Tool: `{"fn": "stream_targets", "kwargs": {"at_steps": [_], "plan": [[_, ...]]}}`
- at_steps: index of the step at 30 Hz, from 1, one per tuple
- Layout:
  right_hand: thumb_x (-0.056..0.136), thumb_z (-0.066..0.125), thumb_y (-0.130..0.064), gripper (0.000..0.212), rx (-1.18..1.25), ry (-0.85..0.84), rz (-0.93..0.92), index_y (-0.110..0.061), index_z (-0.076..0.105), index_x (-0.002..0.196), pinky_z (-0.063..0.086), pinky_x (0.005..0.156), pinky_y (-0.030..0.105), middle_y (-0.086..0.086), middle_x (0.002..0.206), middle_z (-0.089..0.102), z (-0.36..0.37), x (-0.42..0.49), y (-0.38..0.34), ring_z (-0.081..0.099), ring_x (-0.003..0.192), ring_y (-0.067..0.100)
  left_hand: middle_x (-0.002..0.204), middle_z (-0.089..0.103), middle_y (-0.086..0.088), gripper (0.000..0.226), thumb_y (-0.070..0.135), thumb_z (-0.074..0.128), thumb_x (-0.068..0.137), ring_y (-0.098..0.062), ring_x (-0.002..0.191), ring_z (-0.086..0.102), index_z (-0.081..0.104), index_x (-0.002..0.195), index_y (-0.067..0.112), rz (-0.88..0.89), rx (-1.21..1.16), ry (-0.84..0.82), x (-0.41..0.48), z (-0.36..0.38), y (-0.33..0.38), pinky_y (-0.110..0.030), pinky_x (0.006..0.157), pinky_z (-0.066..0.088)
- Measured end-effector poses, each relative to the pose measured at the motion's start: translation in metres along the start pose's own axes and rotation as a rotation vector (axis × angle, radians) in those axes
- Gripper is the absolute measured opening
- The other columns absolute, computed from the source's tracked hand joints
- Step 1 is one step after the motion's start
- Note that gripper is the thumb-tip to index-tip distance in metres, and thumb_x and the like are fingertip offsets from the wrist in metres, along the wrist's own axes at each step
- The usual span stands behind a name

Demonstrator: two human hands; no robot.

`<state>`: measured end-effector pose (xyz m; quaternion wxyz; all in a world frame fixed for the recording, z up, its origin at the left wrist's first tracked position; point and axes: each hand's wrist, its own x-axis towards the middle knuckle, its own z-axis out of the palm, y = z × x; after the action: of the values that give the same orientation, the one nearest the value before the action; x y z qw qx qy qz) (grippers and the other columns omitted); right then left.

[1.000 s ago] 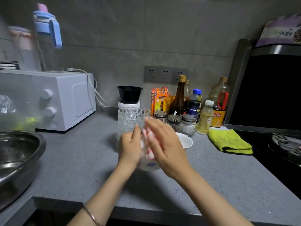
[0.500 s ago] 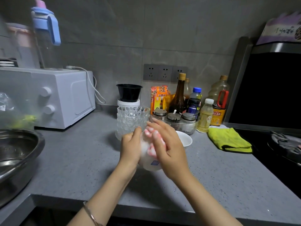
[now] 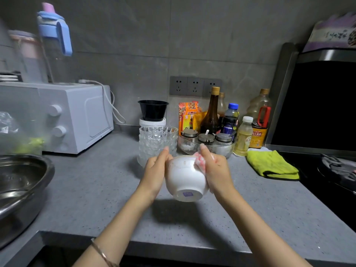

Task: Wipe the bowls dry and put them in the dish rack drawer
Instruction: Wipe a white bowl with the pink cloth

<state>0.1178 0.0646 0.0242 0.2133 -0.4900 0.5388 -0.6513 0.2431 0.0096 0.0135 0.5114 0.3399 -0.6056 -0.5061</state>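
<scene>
A white ceramic bowl (image 3: 184, 178) hangs above the grey counter, tipped so that its foot with a blue mark faces me. My left hand (image 3: 157, 170) grips its left side. A pink and white cloth (image 3: 200, 162) is pressed against the bowl's right wall by my right hand (image 3: 216, 170), whose fingers curl round the cloth. Behind them stands a stack of clear cut-glass bowls (image 3: 158, 143). The dish rack drawer is out of view.
A large steel basin (image 3: 21, 187) sits at the left edge, a white microwave (image 3: 77, 116) behind it. Sauce bottles and a glass tray of spice jars (image 3: 207, 144) line the back wall. A yellow-green cloth (image 3: 269, 164) lies beside the black stove (image 3: 331, 170) on the right.
My right hand slid off the front of the bowl to its right side with the cloth, so the bowl's outside and foot now show. The bowl tipped further toward me.
</scene>
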Motion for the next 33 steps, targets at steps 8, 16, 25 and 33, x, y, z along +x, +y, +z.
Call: {"fn": "stream_targets", "kwargs": {"at_steps": [8, 16, 25, 33], "plan": [[0.095, 0.043, -0.049, 0.037, -0.122, -0.079, -0.292, -0.028, 0.070, 0.082, 0.047, 0.068, 0.021, -0.014, 0.078, 0.070, 0.007, -0.007, 0.006, 0.063, 0.077, -0.001, 0.045, 0.049, -0.004, 0.051, 0.048, 0.051, 0.082, -0.019, 0.047, 0.049, 0.050, 0.043, 0.015, 0.139, 0.013, 0.133, 0.003, 0.007, -0.001, -0.032, 0.052, 0.034], [0.097, 0.033, -0.048, 0.050, -0.552, -0.152, -0.741, -0.027, 0.041, 0.142, 0.020, 0.115, 0.049, -0.004, 0.154, 0.027, 0.011, -0.032, 0.022, 0.018, 0.145, 0.018, 0.046, 0.055, 0.001, 0.045, 0.021, 0.047, 0.096, -0.019, 0.051, 0.053, 0.054, 0.053, 0.013, -0.051, -0.167, 0.283, 0.006, 0.006, 0.001, -0.027, 0.054, 0.042], [0.090, 0.039, -0.050, 0.038, 0.020, -0.108, -0.252, -0.028, 0.063, 0.111, 0.046, 0.093, 0.025, -0.014, 0.111, 0.066, 0.010, -0.013, 0.008, 0.059, 0.109, 0.002, 0.062, 0.056, -0.009, 0.027, 0.016, 0.050, 0.094, -0.012, 0.045, 0.057, 0.058, 0.071, 0.005, -0.105, -0.277, 0.289, -0.001, 0.014, 0.004, -0.015, 0.042, 0.040], [0.096, 0.042, -0.041, 0.038, 0.101, -0.152, 0.181, -0.019, 0.063, 0.072, 0.032, 0.034, 0.008, -0.014, 0.047, 0.058, -0.003, -0.009, -0.004, 0.050, 0.038, -0.007, 0.064, 0.063, -0.003, 0.029, 0.022, 0.046, 0.095, -0.018, 0.061, 0.059, 0.060, 0.071, 0.014, -0.177, -0.363, 0.224, -0.012, 0.009, -0.005, -0.026, 0.056, 0.044]]}}
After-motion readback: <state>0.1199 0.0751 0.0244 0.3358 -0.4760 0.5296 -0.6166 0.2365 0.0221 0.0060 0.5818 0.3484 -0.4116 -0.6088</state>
